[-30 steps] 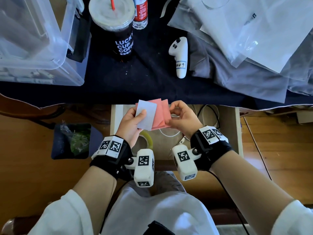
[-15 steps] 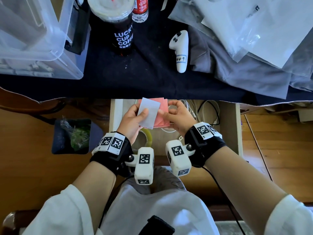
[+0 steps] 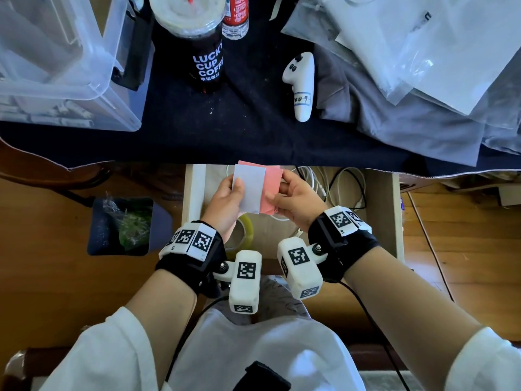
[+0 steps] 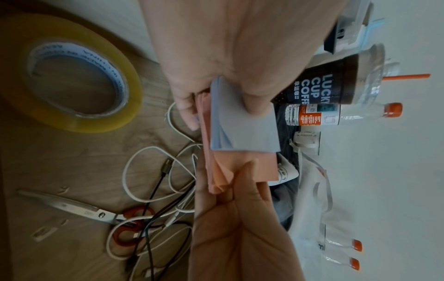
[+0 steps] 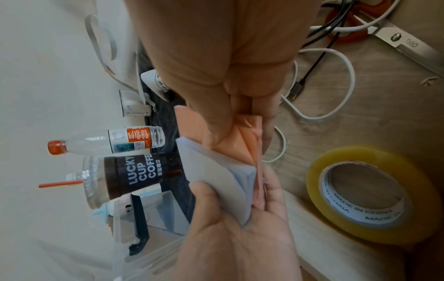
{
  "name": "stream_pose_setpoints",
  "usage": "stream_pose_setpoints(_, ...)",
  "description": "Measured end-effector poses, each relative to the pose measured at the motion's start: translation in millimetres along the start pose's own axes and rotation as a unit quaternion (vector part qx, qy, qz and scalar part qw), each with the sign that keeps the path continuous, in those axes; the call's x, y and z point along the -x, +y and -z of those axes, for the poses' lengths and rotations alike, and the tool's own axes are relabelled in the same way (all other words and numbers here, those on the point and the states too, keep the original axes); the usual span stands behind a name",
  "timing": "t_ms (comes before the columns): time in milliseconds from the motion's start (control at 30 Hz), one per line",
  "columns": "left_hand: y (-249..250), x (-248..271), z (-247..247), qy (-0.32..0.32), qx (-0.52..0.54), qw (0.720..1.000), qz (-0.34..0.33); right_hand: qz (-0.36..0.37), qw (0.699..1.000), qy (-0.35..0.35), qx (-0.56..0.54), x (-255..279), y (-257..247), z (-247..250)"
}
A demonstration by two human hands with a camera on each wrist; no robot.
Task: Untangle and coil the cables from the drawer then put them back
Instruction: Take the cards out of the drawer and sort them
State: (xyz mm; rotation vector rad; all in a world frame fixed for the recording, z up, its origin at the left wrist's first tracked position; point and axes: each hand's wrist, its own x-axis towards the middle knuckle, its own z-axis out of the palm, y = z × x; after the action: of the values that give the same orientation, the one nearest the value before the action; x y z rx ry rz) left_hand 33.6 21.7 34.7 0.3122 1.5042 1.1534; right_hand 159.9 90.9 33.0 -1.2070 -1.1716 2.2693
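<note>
Head, left hand (image 3: 225, 197): it gripped a white pad (image 3: 248, 190), thumb across the face, above the open drawer (image 3: 380, 210).
Head, right hand (image 3: 296, 201): it pinched pink pads (image 3: 272, 187) by their right edge; these lay partly behind the white pad.
Head, pads: their long sides ran away from the person, toward the table (image 3: 253, 131).
Head, cables (image 3: 341, 184): white and black loops lay in the drawer's right rear part, beside the right hand, mostly hidden by it.
Head, tape (image 3: 244, 235): a yellowish roll lay in the drawer under the left wrist.
Head, table: it carried a coffee cup (image 3: 197, 43), a bottle (image 3: 235, 15), a white controller (image 3: 301, 86), a clear bin (image 3: 56, 60) and plastic bags (image 3: 423, 46).

Left wrist, left hand (image 4: 235, 57): thumb and fingers clamped the white pad (image 4: 245, 129) against the pink pads (image 4: 230, 169).
Left wrist, right hand (image 4: 240, 228): its fingers held the pink pads' far end.
Left wrist, cables (image 4: 163, 190): tangled on the drawer floor, white loops crossed by a black lead whose metal plug pointed toward the tape (image 4: 72, 76); part lay over the orange handles of scissors (image 4: 96, 214).

Right wrist, right hand (image 5: 228, 57): fingers were closed on the pink pads (image 5: 240, 144).
Right wrist, left hand (image 5: 240, 228): thumb pressed on the white pad (image 5: 216, 176).
Right wrist, cables (image 5: 336, 79): a white loop and the black plug lay on the drawer floor between the scissors (image 5: 396, 41) and the tape (image 5: 372, 194).
</note>
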Motion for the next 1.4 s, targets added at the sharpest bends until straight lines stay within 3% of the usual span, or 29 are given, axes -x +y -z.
stream_pose_setpoints(233, -8.0, -9.9, 6.7, 0.019, -0.093, 0.993, 0.065, -0.04, 0.998, -0.031, 0.043, -3.1, 4.7, -5.1)
stream_pose_setpoints(367, -11.5, -10.4, 13.3, 0.023, -0.086, 0.993, 0.076, -0.06, 0.997, -0.018, 0.055, -9.0, 7.0, -5.6)
stream_pose_setpoints(567, -11.0, -9.3, 22.8, 0.023, -0.078, 0.994, 0.076, -0.017, 0.997, 0.001, 0.078, -14.7, 13.3, -8.7)
stream_pose_setpoints(733, -6.6, -10.2, 24.6, -0.01, -0.123, 0.985, 0.118, 0.006, 0.989, 0.072, 0.126, -23.3, 16.9, -9.9)
stream_pose_setpoints(867, -6.0, -11.6, 23.9, -0.016, -0.122, 0.983, 0.135, 0.003, 0.989, 0.068, 0.135, -23.6, 14.3, -14.1)
stream_pose_setpoints(1100, -23.8, -21.3, 17.6, 0.013, -0.19, 0.966, 0.173, -0.088, 0.972, 0.036, 0.215, -36.0, 28.8, -3.7)
stream_pose_setpoints(1233, -32.7, -28.7, 11.0, 0.002, -0.166, 0.961, 0.222, -0.17, 0.961, 0.034, 0.214, -42.9, 38.8, 20.3)
stream_pose_setpoints(1300, -41.6, -32.6, 17.6, 0.007, -0.173, 0.949, 0.263, -0.222, 0.948, 0.042, 0.226, -43.7, 44.5, 36.1)
stream_pose_setpoints(1400, -53.1, -36.9, 31.3, 0.025, -0.22, 0.936, 0.274, -0.274, 0.914, 0.044, 0.296, -43.4, 54.6, 56.3)
